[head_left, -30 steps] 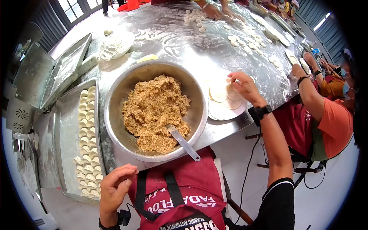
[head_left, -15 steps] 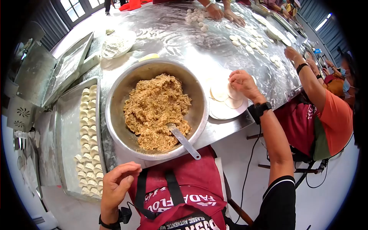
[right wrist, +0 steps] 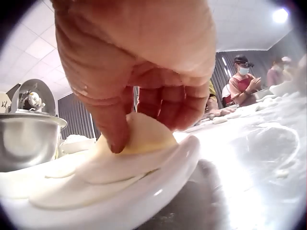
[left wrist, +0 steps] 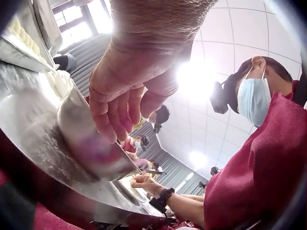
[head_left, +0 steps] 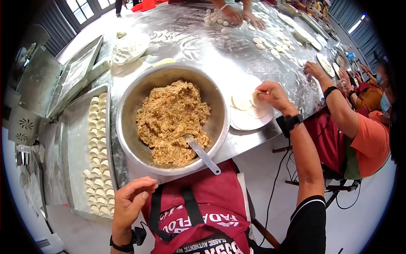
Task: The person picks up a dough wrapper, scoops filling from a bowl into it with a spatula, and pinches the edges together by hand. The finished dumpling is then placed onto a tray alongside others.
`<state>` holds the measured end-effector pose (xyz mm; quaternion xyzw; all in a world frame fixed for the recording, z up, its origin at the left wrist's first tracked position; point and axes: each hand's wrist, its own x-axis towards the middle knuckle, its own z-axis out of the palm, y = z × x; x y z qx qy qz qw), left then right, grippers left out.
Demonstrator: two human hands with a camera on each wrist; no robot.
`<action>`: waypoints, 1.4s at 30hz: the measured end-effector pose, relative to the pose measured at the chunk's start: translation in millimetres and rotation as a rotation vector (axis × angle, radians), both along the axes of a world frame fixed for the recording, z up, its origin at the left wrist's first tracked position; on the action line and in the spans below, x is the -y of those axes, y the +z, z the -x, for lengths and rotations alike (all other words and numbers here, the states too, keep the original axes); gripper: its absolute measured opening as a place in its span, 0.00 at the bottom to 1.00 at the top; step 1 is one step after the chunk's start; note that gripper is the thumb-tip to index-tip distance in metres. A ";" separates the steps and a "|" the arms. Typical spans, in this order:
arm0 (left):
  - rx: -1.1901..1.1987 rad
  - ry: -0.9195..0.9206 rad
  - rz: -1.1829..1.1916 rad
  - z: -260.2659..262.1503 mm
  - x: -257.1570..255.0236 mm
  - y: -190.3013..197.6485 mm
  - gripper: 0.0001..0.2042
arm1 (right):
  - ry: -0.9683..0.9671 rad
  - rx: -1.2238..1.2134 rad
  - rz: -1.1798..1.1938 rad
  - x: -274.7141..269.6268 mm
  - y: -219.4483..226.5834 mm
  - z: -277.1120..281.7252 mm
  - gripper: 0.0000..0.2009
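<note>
My right hand (head_left: 275,95) pinches the edge of a round dough wrapper (head_left: 256,100) over a white plate (head_left: 243,125). In the right wrist view the thumb presses on that wrapper (right wrist: 146,132), its edge raised above others lying on the plate (right wrist: 144,201). My left hand (head_left: 132,202), fingers loosely bent and holding nothing, hovers by the apron in front of the metal bowl (head_left: 122,139). Brown filling (head_left: 171,120) fills much of the bowl, and a spatula (head_left: 204,156) leans out over its near rim.
A tray (head_left: 76,169) with rows of folded dumplings (head_left: 101,144) lies left of the bowl. Behind are a bowl of flour (head_left: 129,47) and small dough pieces (head_left: 279,48) on the floured table. Another person's arm (head_left: 338,101) reaches over the table at the right.
My right fingers have taken hold of the upper wrapper and raised its edge slightly. My left hand has shifted a little to the right.
</note>
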<state>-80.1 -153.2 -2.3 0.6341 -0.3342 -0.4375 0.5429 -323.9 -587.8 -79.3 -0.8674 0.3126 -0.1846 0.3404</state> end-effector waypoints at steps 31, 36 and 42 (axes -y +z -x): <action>-1.028 0.149 0.110 25.6 17.2 -27.7 0.20 | 0.405 0.135 0.326 -222.4 73.8 -53.7 0.16; -1.064 0.164 0.046 28.5 6.1 -34.0 0.18 | 0.390 0.266 0.232 -217.8 67.2 -75.8 0.12; -1.073 0.265 -0.037 33.8 2.2 -48.6 0.16 | 0.373 0.252 0.143 -205.0 69.7 -96.2 0.09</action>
